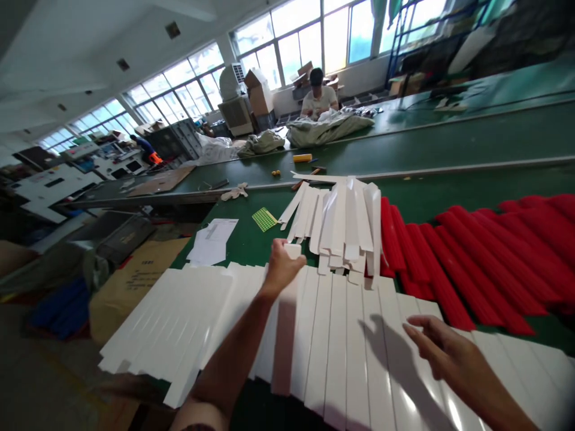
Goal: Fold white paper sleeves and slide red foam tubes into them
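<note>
My left hand [283,269] is closed round the far end of a long, narrow white box [286,335], whose small white end face shows between thumb and fingers. The box is within a row of similar white boxes [336,341] lying side by side on the green table. Over the right part of that row is my right hand [442,347], fingers apart and holding nothing, its shadow falling on the boxes. Beyond the row lies a loose pile of flat white card strips [344,218].
Long red ribbed bundles [489,257] lie at the right. White card blanks [166,323] overlap at the left, near printed papers [215,239] and a green sticker sheet [264,219]. Behind runs a green conveyor [404,140]; a person [320,99] sits beyond it.
</note>
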Action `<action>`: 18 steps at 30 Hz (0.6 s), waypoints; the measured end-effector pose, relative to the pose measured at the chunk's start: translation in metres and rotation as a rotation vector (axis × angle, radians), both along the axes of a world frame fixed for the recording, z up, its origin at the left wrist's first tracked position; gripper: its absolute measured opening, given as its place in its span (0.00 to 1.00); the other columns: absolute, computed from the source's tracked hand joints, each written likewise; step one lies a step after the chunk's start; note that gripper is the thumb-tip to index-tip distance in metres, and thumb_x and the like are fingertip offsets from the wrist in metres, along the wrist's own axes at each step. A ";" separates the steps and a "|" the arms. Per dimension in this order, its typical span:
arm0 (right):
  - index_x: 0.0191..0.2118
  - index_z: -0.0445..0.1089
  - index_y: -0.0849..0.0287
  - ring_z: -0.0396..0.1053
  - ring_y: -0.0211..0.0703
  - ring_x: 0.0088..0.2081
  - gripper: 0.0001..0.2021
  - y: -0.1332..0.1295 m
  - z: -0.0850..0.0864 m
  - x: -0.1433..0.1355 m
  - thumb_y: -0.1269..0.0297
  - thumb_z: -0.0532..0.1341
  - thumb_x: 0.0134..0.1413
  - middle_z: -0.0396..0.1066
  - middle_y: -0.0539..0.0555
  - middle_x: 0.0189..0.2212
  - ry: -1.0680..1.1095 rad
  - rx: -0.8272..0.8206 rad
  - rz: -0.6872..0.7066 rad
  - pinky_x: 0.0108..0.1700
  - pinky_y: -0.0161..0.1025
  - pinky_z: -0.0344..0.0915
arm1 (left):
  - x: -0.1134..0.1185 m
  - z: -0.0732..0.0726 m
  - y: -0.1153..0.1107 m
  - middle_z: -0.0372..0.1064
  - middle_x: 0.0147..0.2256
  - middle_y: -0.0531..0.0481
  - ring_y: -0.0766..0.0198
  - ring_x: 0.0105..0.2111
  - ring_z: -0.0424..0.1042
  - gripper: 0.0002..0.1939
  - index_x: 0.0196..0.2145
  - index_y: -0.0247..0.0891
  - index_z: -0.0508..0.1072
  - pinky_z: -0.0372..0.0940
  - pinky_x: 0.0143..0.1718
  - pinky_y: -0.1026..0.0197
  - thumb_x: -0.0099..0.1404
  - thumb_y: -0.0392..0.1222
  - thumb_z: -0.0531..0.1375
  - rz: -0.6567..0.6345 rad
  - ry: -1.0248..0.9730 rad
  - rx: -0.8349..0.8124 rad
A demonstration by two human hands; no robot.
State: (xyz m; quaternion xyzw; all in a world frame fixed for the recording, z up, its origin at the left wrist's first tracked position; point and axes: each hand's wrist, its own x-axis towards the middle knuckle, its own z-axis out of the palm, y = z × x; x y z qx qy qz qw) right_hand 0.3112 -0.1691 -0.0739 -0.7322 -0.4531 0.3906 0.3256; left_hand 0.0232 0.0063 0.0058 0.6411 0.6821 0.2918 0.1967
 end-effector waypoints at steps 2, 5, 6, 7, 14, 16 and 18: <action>0.36 0.70 0.52 0.65 0.50 0.17 0.24 0.002 -0.023 0.023 0.37 0.60 0.41 0.67 0.53 0.18 0.024 -0.127 -0.075 0.22 0.47 0.64 | -0.054 -0.025 0.015 0.66 0.48 0.37 0.55 0.49 0.70 0.24 0.47 0.31 0.61 0.66 0.49 0.57 0.54 0.36 0.64 0.080 0.114 -0.071; 0.32 0.69 0.50 0.67 0.56 0.19 0.19 0.009 -0.049 0.056 0.40 0.58 0.43 0.69 0.59 0.20 -0.052 -0.195 -0.132 0.24 0.51 0.64 | -0.117 -0.057 0.020 0.68 0.45 0.38 0.53 0.47 0.71 0.21 0.45 0.31 0.64 0.66 0.48 0.55 0.54 0.36 0.63 0.144 0.254 -0.209; 0.31 0.69 0.50 0.68 0.57 0.21 0.18 0.013 -0.053 0.065 0.42 0.57 0.45 0.70 0.60 0.21 -0.128 -0.178 -0.140 0.26 0.52 0.64 | -0.132 -0.064 0.019 0.68 0.44 0.39 0.52 0.48 0.71 0.20 0.45 0.31 0.65 0.65 0.49 0.55 0.54 0.37 0.62 0.149 0.295 -0.246; 0.32 0.68 0.51 0.70 0.59 0.23 0.17 0.018 -0.055 0.072 0.44 0.56 0.47 0.71 0.61 0.23 -0.224 -0.158 -0.155 0.29 0.53 0.65 | -0.144 -0.070 0.018 0.69 0.43 0.40 0.50 0.48 0.71 0.19 0.44 0.32 0.66 0.65 0.49 0.53 0.54 0.37 0.62 0.150 0.335 -0.278; 0.50 0.65 0.63 0.67 0.74 0.51 0.28 0.083 -0.071 0.102 0.45 0.59 0.51 0.67 0.75 0.49 -0.831 -0.133 -0.245 0.42 0.58 0.65 | -0.156 -0.087 0.053 0.57 0.58 0.30 0.33 0.60 0.56 0.30 0.57 0.31 0.62 0.56 0.55 0.33 0.59 0.42 0.62 0.113 0.575 -0.170; 0.44 0.67 0.61 0.69 0.76 0.47 0.23 0.092 -0.087 0.112 0.45 0.59 0.53 0.67 0.79 0.46 -0.807 -0.260 -0.232 0.39 0.59 0.63 | -0.140 -0.093 0.082 0.61 0.55 0.33 0.40 0.58 0.60 0.25 0.56 0.31 0.64 0.59 0.55 0.40 0.65 0.47 0.58 0.100 0.602 -0.127; 0.37 0.67 0.59 0.71 0.75 0.41 0.17 0.096 -0.107 0.124 0.49 0.58 0.54 0.68 0.79 0.37 -0.719 -0.256 -0.227 0.35 0.59 0.61 | -0.121 -0.103 0.119 0.65 0.52 0.38 0.50 0.55 0.65 0.19 0.53 0.34 0.68 0.62 0.55 0.47 0.69 0.46 0.56 0.078 0.614 -0.110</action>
